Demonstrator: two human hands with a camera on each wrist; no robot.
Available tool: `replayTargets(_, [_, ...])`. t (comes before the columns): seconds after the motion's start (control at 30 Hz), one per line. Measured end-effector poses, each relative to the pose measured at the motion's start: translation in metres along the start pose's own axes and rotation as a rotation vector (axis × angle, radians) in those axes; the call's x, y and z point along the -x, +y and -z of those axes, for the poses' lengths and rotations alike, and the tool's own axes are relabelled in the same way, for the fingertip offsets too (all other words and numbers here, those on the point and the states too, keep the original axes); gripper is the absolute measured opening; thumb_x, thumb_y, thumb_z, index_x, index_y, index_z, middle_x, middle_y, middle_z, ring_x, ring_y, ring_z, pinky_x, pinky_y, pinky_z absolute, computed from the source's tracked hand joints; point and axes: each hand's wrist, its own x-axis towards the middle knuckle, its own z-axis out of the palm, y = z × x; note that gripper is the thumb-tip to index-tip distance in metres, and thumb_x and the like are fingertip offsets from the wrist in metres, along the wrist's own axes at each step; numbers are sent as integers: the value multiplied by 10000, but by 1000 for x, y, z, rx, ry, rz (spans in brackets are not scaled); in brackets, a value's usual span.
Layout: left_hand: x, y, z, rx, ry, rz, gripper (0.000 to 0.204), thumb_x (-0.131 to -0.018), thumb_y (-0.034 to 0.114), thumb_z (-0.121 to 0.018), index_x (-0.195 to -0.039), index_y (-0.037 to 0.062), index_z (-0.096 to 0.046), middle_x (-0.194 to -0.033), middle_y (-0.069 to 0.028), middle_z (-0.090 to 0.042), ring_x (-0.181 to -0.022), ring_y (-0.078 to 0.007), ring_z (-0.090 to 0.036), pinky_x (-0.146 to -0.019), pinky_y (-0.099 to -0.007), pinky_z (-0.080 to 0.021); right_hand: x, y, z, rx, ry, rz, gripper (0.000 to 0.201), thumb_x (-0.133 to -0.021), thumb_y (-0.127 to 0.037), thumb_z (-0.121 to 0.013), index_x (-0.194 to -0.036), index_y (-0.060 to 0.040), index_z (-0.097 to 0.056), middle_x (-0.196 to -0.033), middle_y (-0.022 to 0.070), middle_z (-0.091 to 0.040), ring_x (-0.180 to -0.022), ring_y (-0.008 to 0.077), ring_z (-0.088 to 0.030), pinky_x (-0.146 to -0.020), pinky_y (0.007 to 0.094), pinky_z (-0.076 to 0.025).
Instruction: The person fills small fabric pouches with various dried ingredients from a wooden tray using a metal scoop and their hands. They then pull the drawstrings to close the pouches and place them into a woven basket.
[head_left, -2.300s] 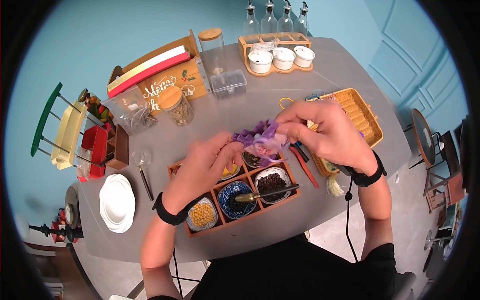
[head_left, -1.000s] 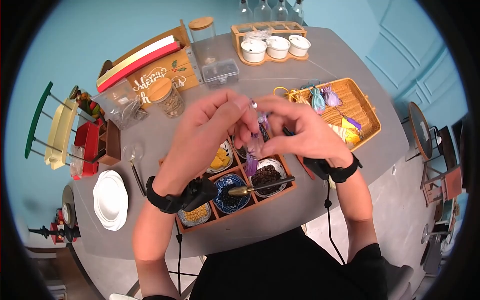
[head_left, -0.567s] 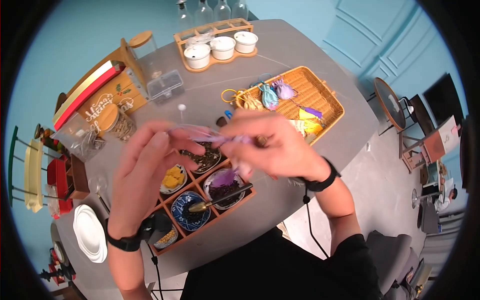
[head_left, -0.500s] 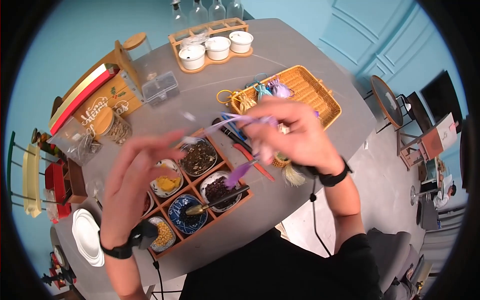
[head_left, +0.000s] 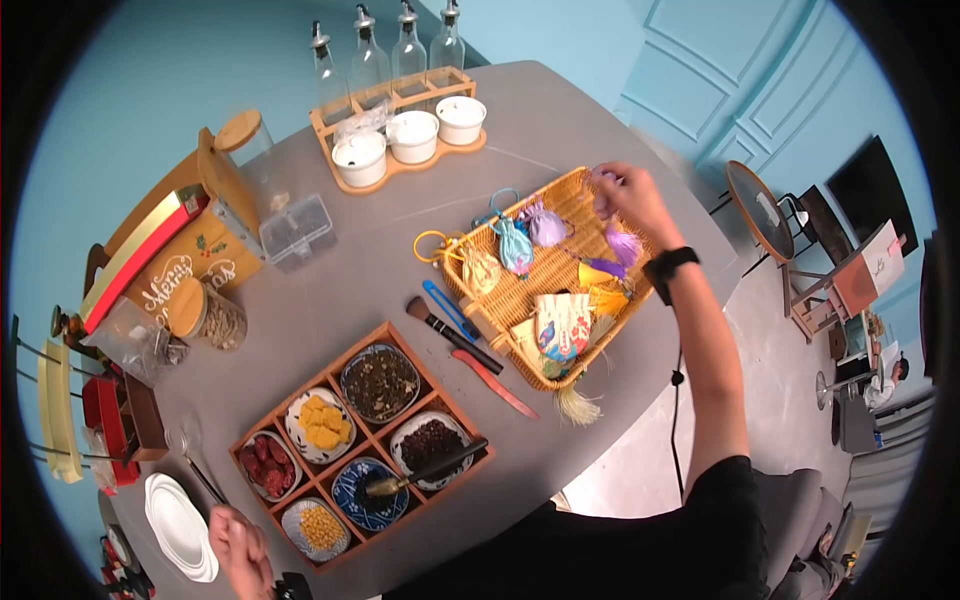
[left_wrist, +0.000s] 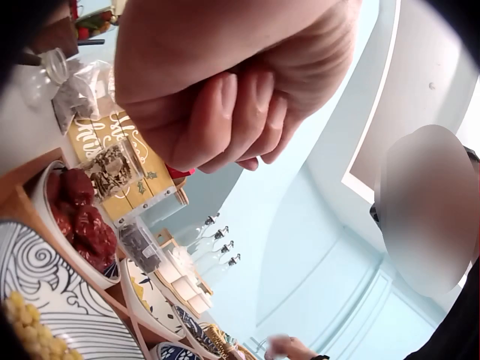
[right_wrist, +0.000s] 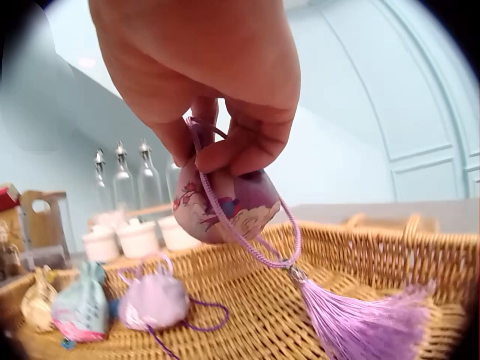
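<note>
My right hand (head_left: 635, 205) pinches the gathered neck of a purple printed drawstring sachet (right_wrist: 225, 217) with thumb and fingers. The sachet hangs over the far right part of the wicker basket (right_wrist: 375, 255). From it trail a looped cord (right_wrist: 225, 217) and a lilac tassel (right_wrist: 360, 319). Pale yellow, turquoise and lilac sachets (head_left: 545, 226) lie in the basket's far left side, beside a printed cream pouch (head_left: 563, 325) and yellow tassels nearer me. My left hand (head_left: 240, 550) is curled into a fist with nothing seen in it, near the white dishes (head_left: 180, 525).
A divided wooden box (head_left: 368, 425) holds bowls of dried fruit, corn and dark grains, with a brass-ended scoop (head_left: 430, 470) across it. A brush (head_left: 450, 335), blue cutter (head_left: 448, 305) and red tool (head_left: 492, 383) lie beside the basket. White lidded pots (head_left: 412, 137) stand behind.
Both hands were working together on the purple sachet's cord. They have parted: the right has carried the sachet over the basket, the left has dropped back toward the near left and curled up.
</note>
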Motion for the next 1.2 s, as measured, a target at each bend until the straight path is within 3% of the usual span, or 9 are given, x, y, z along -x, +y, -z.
replayTargets(0.13, [13, 9, -17, 53, -63, 76, 50, -991, 48, -551, -960, 14, -530, -716, 2, -503, -602, -65, -427, -561, -210, -345, -38, 33, -39, 241, -90, -100, 371, -892, -211, -696, -1146, 53, -645, -796, 141, -704, -693, 204, -696, -676, 321, -567])
replayTargets(0.23, [16, 14, -51, -101, 66, 79, 117, -985, 36, -556, -894, 40, -483, -638, 45, -336, -536, -58, -263, -505, -232, -214, -44, 44, -56, 416, 58, 96, 441, -856, -272, -712, -1141, 58, -648, -910, 217, -710, -817, 330, -705, -765, 378, -559])
replayTargets(0.3, [15, 4, -34, -129, 12, 125, 94, -994, 102, -576, -961, 23, -538, -689, 0, -489, -578, -84, -419, -549, -225, -340, -38, 46, -57, 452, 140, 111, 463, -851, -280, -717, -1157, 58, -639, -968, 222, -701, -891, 345, -688, -813, 384, -543])
replayTargets(0.4, [11, -23, -30, -171, 26, 18, 210, -999, 165, -550, -859, 76, -421, -564, 57, -349, -435, -21, -270, -409, -214, -192, -6, 22, -43, 456, 264, 163, 501, -842, -306, -731, -1177, 54, -631, -1115, 227, -672, -1094, 352, -632, -941, 396, -489])
replayTargets(0.5, [13, -17, -43, -172, 71, 46, 193, -1005, 170, -538, -877, 70, -434, -581, 49, -354, -431, -25, -277, -405, -213, -192, 51, -16, -28, 296, -220, -11, 436, -875, -292, -722, -1170, 19, -643, -1039, 155, -678, -960, 249, -641, -854, 358, -506])
replayTargets(0.6, [12, -9, -62, -230, 32, 10, 150, -1015, 161, -514, -928, 45, -473, -653, -16, -507, -405, -30, -307, -393, -198, -213, 102, -24, -35, 406, -388, 114, 394, -858, -257, -743, -1131, 14, -660, -987, 118, -677, -878, 198, -626, -791, 338, -507])
replayTargets(0.8, [13, -10, -69, -246, -58, -31, 106, -967, 65, -552, -1057, 10, -540, -980, -125, -647, -797, -134, -617, -659, -228, -459, 139, -36, -42, 383, -407, 49, 249, -838, -161, -725, -1019, 4, -680, -871, 102, -671, -780, 213, -635, -703, 332, -499])
replayTargets(1.0, [39, -4, -70, -202, -169, 54, 103, -939, 12, -544, -1041, -1, -544, -935, -124, -655, -790, -162, -629, -716, -272, -516, 197, -127, -2, 363, -186, 92, 107, -814, 4, -702, -913, 8, -660, -843, 63, -633, -710, 139, -593, -643, 272, -473])
replayTargets(1.2, [43, -7, -88, -211, -604, 62, 356, -848, -17, -669, -1196, -16, -588, -1027, -117, -650, -911, -190, -636, -824, -322, -520, 261, -183, -11, 196, -299, 520, 152, -765, 70, -696, -888, -18, -681, -881, 82, -635, -722, 230, -642, -621, 320, -510])
